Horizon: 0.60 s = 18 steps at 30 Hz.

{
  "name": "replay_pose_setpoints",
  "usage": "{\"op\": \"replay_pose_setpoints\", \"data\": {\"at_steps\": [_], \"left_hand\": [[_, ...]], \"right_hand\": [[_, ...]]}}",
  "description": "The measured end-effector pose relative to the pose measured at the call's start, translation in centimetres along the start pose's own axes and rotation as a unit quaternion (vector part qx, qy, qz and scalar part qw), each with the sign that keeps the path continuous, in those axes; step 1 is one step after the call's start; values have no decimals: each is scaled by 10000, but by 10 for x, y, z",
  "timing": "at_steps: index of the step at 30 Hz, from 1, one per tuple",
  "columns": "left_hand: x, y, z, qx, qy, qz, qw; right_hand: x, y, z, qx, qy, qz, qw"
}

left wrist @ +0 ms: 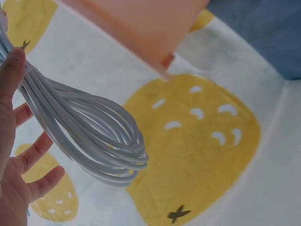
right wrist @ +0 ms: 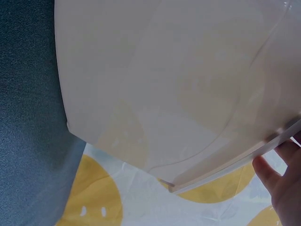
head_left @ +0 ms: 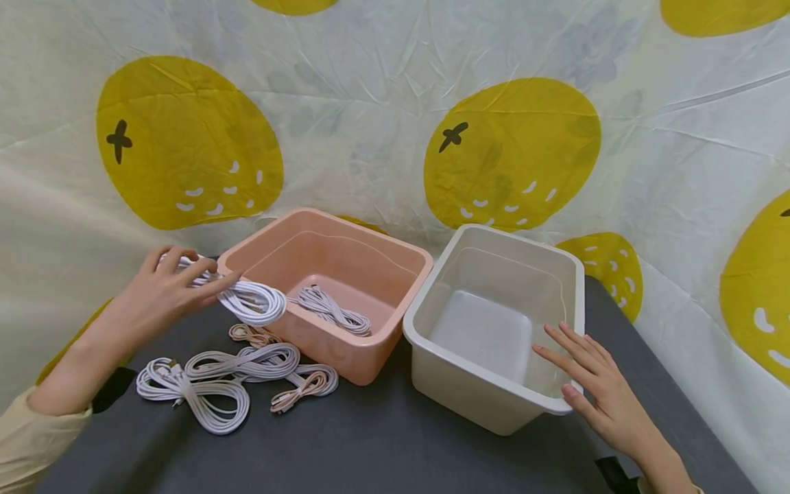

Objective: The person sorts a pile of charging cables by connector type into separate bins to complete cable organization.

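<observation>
My left hand (head_left: 163, 291) grips a coiled white cable (head_left: 256, 302) at its tied middle, raised beside the left rim of the pink basin (head_left: 364, 360). In the left wrist view, the thumb presses on the coil (left wrist: 89, 122) while other fingers spread out behind it. A tied light-coloured cable (head_left: 330, 310) lies on the floor of the pink basin. At the near right corner of the off-white basin (head_left: 469, 401), my right hand (head_left: 601, 387) has its fingers extended over the rim. The right wrist view shows its thumb (right wrist: 265, 172) right at that rim.
Several coiled white cables (head_left: 185, 387) lie on the dark table (head_left: 370, 453) in front of the pink basin. Among them are a small pinkish cable (head_left: 302, 391) and another pinkish one (head_left: 249, 334). Behind both basins hangs a white curtain (head_left: 352, 137) with yellow fruit shapes.
</observation>
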<state>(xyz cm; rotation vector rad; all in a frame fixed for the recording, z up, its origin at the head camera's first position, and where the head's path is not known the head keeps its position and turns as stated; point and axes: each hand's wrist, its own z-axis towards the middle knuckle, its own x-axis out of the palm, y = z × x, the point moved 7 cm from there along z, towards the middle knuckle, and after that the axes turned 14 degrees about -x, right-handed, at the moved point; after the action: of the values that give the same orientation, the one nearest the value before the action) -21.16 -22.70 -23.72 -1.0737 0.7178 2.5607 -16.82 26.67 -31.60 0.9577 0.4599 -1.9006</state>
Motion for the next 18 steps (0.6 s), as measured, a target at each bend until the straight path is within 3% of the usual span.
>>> {"op": "replay_pose_setpoints", "data": {"at_steps": [8,18], "left_hand": [[-1,-3,25,-45,479,39,9988],[10,-14,51,101,539,237,9982]], "right_hand": [[0,1,1,-29,-31,11,10000],[0,0,0,17,-12,-12,10000]]}}
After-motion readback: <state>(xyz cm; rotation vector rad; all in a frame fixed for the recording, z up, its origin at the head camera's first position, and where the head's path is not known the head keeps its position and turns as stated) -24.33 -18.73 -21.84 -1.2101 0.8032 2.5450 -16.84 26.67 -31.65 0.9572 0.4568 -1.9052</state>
